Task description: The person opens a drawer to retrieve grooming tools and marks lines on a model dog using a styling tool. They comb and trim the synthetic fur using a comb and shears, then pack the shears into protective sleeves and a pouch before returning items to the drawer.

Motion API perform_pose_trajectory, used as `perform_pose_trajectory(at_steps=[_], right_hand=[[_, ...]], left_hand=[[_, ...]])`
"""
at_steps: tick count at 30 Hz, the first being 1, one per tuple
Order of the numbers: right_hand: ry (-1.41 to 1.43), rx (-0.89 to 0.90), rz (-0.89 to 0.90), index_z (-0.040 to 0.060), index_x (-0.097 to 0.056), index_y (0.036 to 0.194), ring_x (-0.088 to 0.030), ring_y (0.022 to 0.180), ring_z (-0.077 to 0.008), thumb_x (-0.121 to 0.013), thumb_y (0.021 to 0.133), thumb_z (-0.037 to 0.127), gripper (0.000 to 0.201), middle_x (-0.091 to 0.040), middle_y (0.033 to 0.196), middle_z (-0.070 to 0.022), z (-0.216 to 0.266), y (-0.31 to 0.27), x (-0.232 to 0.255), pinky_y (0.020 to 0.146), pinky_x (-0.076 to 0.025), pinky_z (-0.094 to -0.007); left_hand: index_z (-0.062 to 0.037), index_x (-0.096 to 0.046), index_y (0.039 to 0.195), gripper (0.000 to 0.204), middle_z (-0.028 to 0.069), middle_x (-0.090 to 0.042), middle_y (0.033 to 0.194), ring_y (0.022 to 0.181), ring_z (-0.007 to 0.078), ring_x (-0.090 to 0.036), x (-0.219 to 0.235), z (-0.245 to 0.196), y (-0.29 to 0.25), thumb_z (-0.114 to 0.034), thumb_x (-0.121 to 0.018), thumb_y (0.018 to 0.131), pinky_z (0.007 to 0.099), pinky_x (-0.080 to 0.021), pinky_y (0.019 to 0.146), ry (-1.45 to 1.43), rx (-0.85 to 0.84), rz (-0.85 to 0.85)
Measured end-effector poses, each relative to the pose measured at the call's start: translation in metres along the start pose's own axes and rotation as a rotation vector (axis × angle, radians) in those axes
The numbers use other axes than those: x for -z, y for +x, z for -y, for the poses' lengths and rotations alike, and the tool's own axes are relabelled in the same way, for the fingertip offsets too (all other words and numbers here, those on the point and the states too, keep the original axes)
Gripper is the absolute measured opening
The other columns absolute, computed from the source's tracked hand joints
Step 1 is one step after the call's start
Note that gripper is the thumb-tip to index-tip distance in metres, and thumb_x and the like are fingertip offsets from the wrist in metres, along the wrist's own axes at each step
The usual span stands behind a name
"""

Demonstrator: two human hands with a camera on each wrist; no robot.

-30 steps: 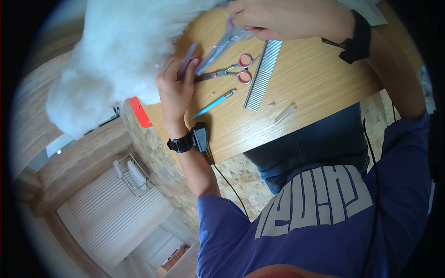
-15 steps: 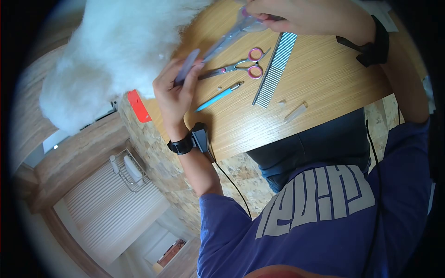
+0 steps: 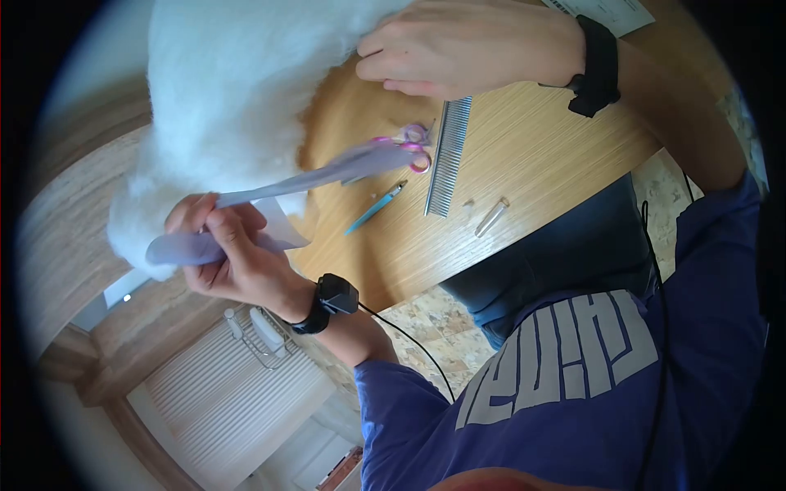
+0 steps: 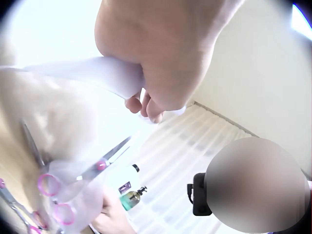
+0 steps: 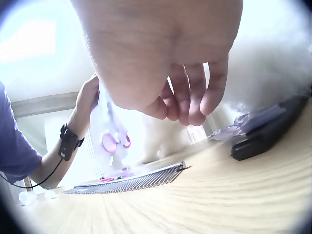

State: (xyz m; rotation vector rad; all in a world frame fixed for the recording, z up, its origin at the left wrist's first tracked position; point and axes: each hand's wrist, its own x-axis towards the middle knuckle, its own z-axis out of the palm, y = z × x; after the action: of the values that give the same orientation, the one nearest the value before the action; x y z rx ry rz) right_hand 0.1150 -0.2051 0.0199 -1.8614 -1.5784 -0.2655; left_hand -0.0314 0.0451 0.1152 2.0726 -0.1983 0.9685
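My left hand point(image 3: 233, 250) is lifted at the table's left side and grips a translucent lavender pouch point(image 3: 336, 169). The pouch stretches right over the table, its far part blurred. Scissors with pink rings point(image 5: 109, 142) show through the pouch in the right wrist view. My right hand point(image 3: 467, 49) hovers over the far part of the table, fingers loosely bent and holding nothing. Close to it are a steel comb point(image 3: 449, 159) and, in the right wrist view, a black-handled object point(image 5: 268, 131). More pink-ringed scissors point(image 3: 419, 164) lie on the table, partly behind the pouch.
A big white fluffy mass point(image 3: 229, 90) takes up the far left. On the wooden table point(image 3: 565, 139) lie a blue pen-like tool point(image 3: 375, 209) and a small clear tube point(image 3: 492, 218). A printed paper point(image 3: 614, 12) is at the far right edge. Cables run from my wrists.
My left hand has moved left and toward me with the pouch. My right hand has let go of the pouch's other end and shifted left.
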Motion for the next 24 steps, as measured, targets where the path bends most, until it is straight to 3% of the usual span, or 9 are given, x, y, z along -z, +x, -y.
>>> perform_pose_trajectory(at_steps=[2, 5, 7, 9, 11, 14, 18, 22, 24], right_hand=[[-0.022, 0.069, -0.057, -0.0017, -0.057, 0.084, -0.064, 0.08, -0.0333, -0.062, 0.088, 0.012, 0.015, -0.061, 0.084, -0.0164, 0.002, 0.0, 0.006, 0.068, -0.052, -0.0427], [0.058, -0.044, 0.133, -0.0015, -0.056, 0.085, -0.064, 0.08, -0.0335, -0.058, 0.09, 0.011, 0.014, -0.06, 0.084, -0.0167, 0.013, 0.001, 0.012, 0.07, -0.052, -0.0421], [-0.068, -0.189, 0.11, 0.0024, -0.066, 0.098, -0.068, 0.096, -0.0276, -0.074, 0.085, 0.017, 0.021, -0.065, 0.098, -0.0103, 0.02, 0.004, -0.008, 0.089, -0.054, -0.0409], [-0.015, -0.193, 0.146, 0.0024, -0.066, 0.096, -0.069, 0.094, -0.0283, -0.073, 0.085, 0.018, 0.02, -0.066, 0.094, -0.0103, 0.024, 0.002, -0.006, 0.087, -0.054, -0.0417], [0.041, -0.187, 0.182, 0.0024, -0.065, 0.094, -0.07, 0.092, -0.029, -0.072, 0.086, 0.018, 0.019, -0.066, 0.091, -0.0103, 0.022, 0.001, -0.01, 0.085, -0.055, -0.0424], [-0.124, -0.074, 0.221, 0.0019, -0.065, 0.096, -0.069, 0.094, -0.0299, -0.07, 0.088, 0.017, 0.018, -0.065, 0.091, -0.0098, 0.015, -0.002, -0.022, 0.081, -0.056, -0.042], [-0.093, -0.001, -0.077, -0.0012, -0.062, 0.093, -0.067, 0.085, -0.0334, -0.061, 0.09, 0.011, 0.013, -0.064, 0.087, -0.0155, 0.001, -0.013, -0.01, 0.075, -0.054, -0.043], [-0.287, -0.07, -0.134, -0.0053, -0.061, 0.092, -0.065, 0.084, -0.0349, -0.053, 0.095, 0.012, 0.019, -0.062, 0.087, -0.0202, -0.002, -0.022, -0.008, 0.074, -0.052, -0.0425], [-0.209, -0.094, -0.114, -0.0058, -0.061, 0.094, -0.066, 0.085, -0.0349, -0.053, 0.095, 0.013, 0.02, -0.063, 0.089, -0.0207, -0.007, -0.017, -0.01, 0.074, -0.052, -0.0428]], left_hand=[[-0.0014, -0.067, 0.097, 0.009, 0.0055, -0.061, 0.098, 0.051, 0.0068, -0.044, -0.001, -0.016, 0.009, -0.01, -0.07, 0.098, 0.0221, -0.032, 0.044, -0.019, -0.031, -0.042], [-0.006, -0.066, 0.102, 0.009, -0.0002, -0.058, 0.101, 0.052, 0.0027, -0.036, 0.003, -0.022, 0.017, -0.014, -0.069, 0.099, 0.0202, -0.023, 0.042, 0.004, -0.071, -0.161], [-0.0061, -0.066, 0.104, 0.012, 0.0001, -0.059, 0.105, 0.056, 0.0023, -0.038, 0.012, -0.021, 0.017, -0.017, -0.068, 0.1, 0.0198, -0.021, 0.043, 0.01, -0.034, -0.234], [-0.0063, -0.067, 0.105, 0.015, -0.0001, -0.058, 0.103, 0.059, 0.0031, -0.038, 0.025, -0.016, 0.013, -0.02, -0.067, 0.101, 0.0203, -0.022, 0.046, 0.064, -0.025, -0.308], [-0.0073, -0.069, 0.115, 0.027, 0.0011, -0.058, 0.101, 0.083, 0.0042, -0.049, 0.039, -0.017, 0.005, -0.03, -0.07, 0.1, 0.0196, -0.036, 0.063, 0.172, 0.11, -0.374], [-0.0049, -0.069, 0.109, 0.019, 0.0003, -0.058, 0.088, 0.074, 0.0031, -0.048, 0.051, -0.004, -0.016, -0.022, -0.067, 0.101, 0.0198, -0.035, 0.057, 0.135, 0.347, -0.294], [-0.001, -0.065, 0.103, 0.013, -0.0024, -0.058, 0.073, 0.06, 0.0034, -0.048, 0.082, 0.038, -0.054, -0.014, -0.068, 0.1, 0.0175, -0.038, 0.052, 0.184, 0.788, -0.019], [-0.0033, -0.061, 0.102, 0.013, 0.0021, -0.061, 0.077, 0.066, 0.0077, -0.057, 0.106, 0.059, -0.086, -0.016, -0.063, 0.104, 0.0217, -0.041, 0.056, 0.175, 0.838, -0.094], [-0.0043, -0.061, 0.109, 0.012, 0.0046, -0.066, 0.091, 0.084, 0.0136, -0.064, 0.115, 0.057, -0.096, -0.016, -0.059, 0.106, 0.0267, -0.048, 0.071, -0.071, 0.82, -0.304]])
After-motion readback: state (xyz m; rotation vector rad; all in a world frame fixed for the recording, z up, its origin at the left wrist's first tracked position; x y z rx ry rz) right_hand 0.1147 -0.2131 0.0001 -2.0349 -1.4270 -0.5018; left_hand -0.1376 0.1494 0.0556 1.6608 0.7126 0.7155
